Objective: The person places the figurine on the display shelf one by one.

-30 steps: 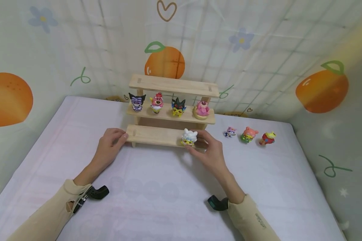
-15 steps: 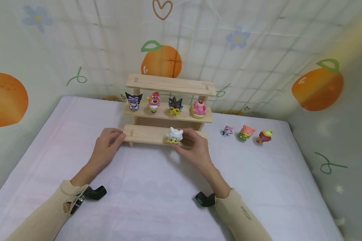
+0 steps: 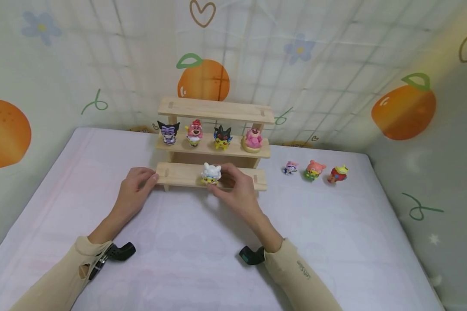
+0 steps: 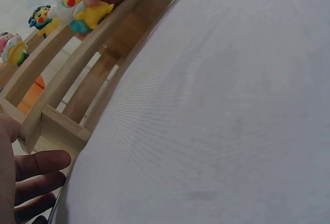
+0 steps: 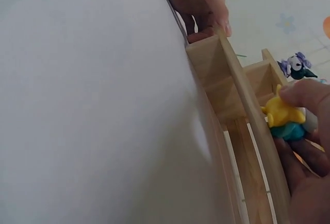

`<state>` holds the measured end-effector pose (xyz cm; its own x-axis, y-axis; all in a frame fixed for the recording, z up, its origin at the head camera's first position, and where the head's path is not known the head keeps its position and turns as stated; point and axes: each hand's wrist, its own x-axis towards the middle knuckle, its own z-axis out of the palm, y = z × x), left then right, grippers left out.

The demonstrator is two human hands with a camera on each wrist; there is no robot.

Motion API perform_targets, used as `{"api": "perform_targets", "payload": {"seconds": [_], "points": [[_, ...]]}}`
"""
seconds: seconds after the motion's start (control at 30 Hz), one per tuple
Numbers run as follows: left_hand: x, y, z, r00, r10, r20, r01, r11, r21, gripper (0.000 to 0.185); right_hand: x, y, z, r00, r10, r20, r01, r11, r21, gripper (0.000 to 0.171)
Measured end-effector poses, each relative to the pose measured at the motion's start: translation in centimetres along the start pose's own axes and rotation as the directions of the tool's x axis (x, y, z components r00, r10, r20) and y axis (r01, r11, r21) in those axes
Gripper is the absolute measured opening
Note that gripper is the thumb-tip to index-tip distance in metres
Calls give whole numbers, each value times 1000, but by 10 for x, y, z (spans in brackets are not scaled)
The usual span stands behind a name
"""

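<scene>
A yellow toy figurine [image 3: 211, 174] with a white fluffy hood and teal trim stands upright at the middle of the lowest board of a tiered wooden display shelf [image 3: 179, 173]. My right hand [image 3: 239, 186] pinches it between thumb and fingers from the right side. In the right wrist view, the thumb lies against the yellow figurine [image 5: 282, 112]. At the left end of the lowest board, my left hand [image 3: 135, 188] holds the corner, with the thumb at its edge. The lower fingers [image 4: 44, 165] of that hand are spread below the board in the left wrist view.
The middle tier carries a purple-and-black figurine [image 3: 168, 132], a pink bear in a red hat [image 3: 194, 133], a black-and-yellow figurine [image 3: 222, 137] and a pink bear on a ring [image 3: 253, 140]. Three small figurines [image 3: 314, 170] stand on the white-covered table [image 3: 179, 259] to the right.
My right hand has moved left along the lowest board with the white-hooded figurine, from near its right end to the middle. The left hand stays at the board's corner. The head view has shifted slightly.
</scene>
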<state>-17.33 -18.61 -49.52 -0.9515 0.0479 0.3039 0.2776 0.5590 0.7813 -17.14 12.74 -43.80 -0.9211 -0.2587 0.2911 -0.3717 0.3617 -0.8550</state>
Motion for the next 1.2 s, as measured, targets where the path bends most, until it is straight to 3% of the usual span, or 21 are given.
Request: {"api": "perform_targets", "payload": {"seconds": [0.23,0.7,1.2], "points": [[0,1,0,1000,-3,3,3,1000,-4,33,4,-3,6,1000,-25,13,24,999,45,42],[0,2,-1,1000,-11,3,11,1000,-4,32,22,-14,42,997,-43,59,41,998,42,44],[1,1,0,1000,-7,-4,7,1000,3,32,34,-25,65,993,-53,106,49,998,45,46]]}}
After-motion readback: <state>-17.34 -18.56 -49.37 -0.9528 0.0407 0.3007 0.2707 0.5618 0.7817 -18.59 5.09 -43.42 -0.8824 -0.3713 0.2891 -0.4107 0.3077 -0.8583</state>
